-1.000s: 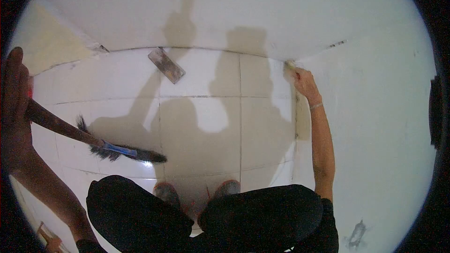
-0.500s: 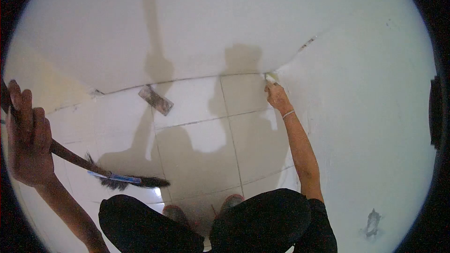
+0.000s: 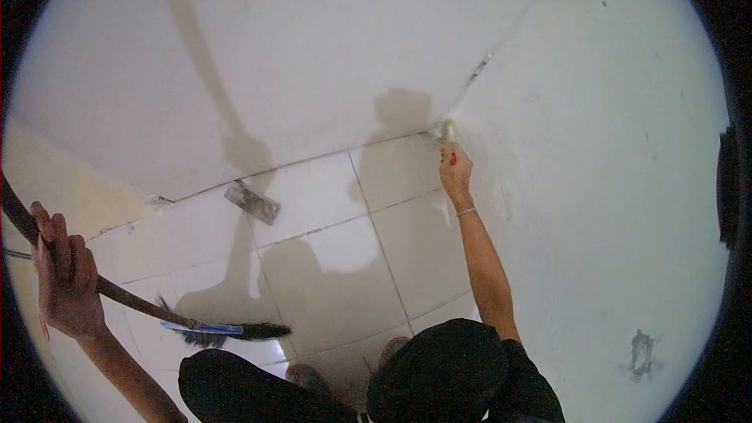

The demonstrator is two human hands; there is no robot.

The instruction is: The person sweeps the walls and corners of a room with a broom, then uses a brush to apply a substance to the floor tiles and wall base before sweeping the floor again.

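My left hand point(image 3: 69, 290) is closed round the long dark handle of a broom point(image 3: 202, 330), which has a blue head and black bristles and slants down over the floor near my knees. In my right hand point(image 3: 457, 176) is a paintbrush point(image 3: 448, 133) with pale yellowish bristles and a bit of red showing at the fingers. Its bristle end points at the low corner where the two white walls meet the tiled floor, right at the wall's surface.
On the light floor tiles point(image 3: 313, 227) lies a brownish-grey rectangular piece point(image 3: 252, 202) close to the back wall point(image 3: 298, 55). A dark crack point(image 3: 479, 69) runs up the wall corner. The right wall point(image 3: 595, 211) bears a grey patch point(image 3: 641, 352) low down.
The view has shifted and turned a little. My right hand has rotated, so the paintbrush now points more straight up at the corner. My left hand keeps hold of the broom.
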